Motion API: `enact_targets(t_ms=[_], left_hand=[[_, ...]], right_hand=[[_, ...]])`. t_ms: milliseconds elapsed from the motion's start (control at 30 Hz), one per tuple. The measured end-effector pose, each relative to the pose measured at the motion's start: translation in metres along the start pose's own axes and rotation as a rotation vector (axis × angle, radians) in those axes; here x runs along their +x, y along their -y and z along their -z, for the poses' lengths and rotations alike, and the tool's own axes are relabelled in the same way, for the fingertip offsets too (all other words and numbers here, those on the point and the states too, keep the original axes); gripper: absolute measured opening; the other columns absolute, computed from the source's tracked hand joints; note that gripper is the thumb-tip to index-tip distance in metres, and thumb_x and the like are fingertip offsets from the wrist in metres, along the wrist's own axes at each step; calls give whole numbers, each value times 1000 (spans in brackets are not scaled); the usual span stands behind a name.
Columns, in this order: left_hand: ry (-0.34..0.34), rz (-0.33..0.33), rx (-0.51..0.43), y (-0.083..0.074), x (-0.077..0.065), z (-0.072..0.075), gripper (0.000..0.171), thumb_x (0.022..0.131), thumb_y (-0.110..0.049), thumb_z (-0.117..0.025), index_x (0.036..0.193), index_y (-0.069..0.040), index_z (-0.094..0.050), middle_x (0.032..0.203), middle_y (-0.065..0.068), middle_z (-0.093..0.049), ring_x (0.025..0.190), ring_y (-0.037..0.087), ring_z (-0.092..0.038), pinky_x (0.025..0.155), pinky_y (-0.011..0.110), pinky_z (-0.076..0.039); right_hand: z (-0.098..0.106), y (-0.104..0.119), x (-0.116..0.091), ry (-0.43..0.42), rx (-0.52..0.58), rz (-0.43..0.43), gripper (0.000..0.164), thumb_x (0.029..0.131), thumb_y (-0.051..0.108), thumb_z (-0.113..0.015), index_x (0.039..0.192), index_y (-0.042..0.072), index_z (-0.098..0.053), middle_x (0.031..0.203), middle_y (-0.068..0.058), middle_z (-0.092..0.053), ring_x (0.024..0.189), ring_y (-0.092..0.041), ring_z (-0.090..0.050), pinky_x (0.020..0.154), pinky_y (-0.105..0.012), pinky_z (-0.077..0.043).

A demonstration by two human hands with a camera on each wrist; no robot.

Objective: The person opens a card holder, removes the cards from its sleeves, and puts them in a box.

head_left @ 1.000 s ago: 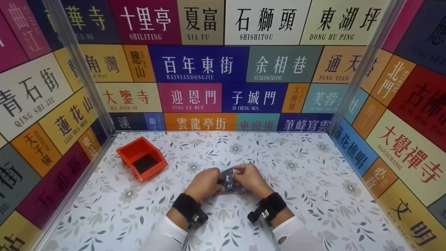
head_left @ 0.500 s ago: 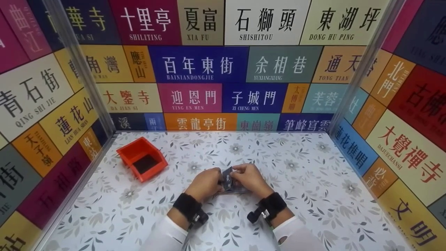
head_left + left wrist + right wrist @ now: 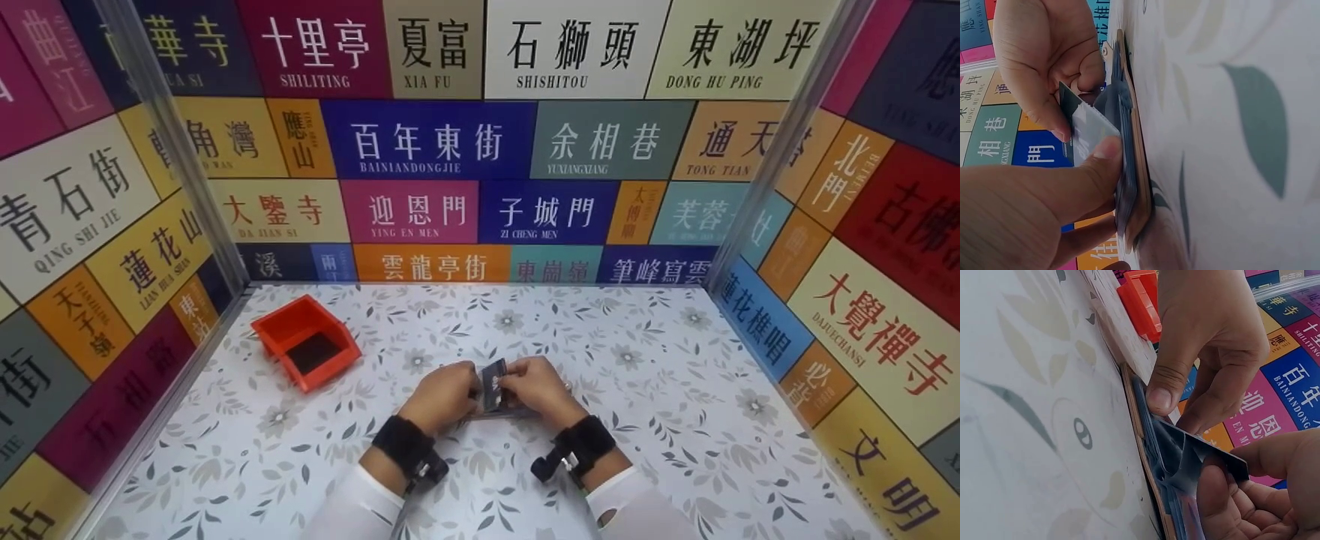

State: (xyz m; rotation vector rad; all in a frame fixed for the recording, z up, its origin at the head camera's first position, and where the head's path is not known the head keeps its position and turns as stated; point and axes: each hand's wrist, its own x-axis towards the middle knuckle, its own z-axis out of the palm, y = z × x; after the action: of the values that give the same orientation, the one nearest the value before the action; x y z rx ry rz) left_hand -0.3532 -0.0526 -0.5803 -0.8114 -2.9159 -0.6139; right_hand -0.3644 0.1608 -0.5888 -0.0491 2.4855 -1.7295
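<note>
A card holder (image 3: pixel 1141 185) with a brown cover and a stack of clear plastic sleeves (image 3: pixel 1174 447) lies on the table between both hands. My left hand (image 3: pixel 442 394) grips it at its left side, the thumb pressed on the upper sleeve and fingers beneath that sleeve. A dark card (image 3: pixel 492 384) with small white lettering stands tilted above the stack, partly within the clear sleeve. Thumb and index finger of my right hand (image 3: pixel 538 386) pinch the card's right edge, as the right wrist view shows. In the head view the hands hide most of the holder.
A red-orange plastic bin (image 3: pixel 307 341) with a dark patch inside stands at the back left of the table. The flower-patterned tabletop (image 3: pixel 645 450) is bounded by colourful sign-covered walls (image 3: pixel 420 139) at the back and sides.
The dark card has shifted a little to the right and changed its tilt. The right fingers sit slightly farther over it. My left hand keeps its place on the holder.
</note>
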Motion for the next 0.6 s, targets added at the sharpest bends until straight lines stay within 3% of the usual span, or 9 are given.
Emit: enact_targets(t_ms=[300, 467, 600], left_hand=[[15, 21, -10, -2, -1, 4, 19, 83, -20, -97, 85, -18, -79, 100, 3, -77, 76, 15, -58, 73, 33, -52], [12, 11, -22, -3, -3, 6, 17, 83, -19, -97, 89, -16, -81, 101, 3, -77, 78, 15, -59, 74, 34, -54], [17, 8, -43, -2, -5, 8, 17, 86, -18, -96, 94, -14, -82, 102, 4, -77, 81, 16, -63, 78, 36, -57]], right_hand=[[13, 3, 2, -122, -133, -40, 11, 91, 5, -74, 98, 2, -82, 82, -3, -70, 64, -15, -61, 53, -26, -51], [16, 3, 4, -175, -74, -41, 13, 95, 4, -76, 106, 1, -81, 88, -4, -72, 63, -14, -59, 53, -26, -49], [15, 3, 6, -195, -28, 26, 8, 98, 5, -78, 105, 1, -80, 88, -1, -71, 67, -12, -59, 56, -25, -50]])
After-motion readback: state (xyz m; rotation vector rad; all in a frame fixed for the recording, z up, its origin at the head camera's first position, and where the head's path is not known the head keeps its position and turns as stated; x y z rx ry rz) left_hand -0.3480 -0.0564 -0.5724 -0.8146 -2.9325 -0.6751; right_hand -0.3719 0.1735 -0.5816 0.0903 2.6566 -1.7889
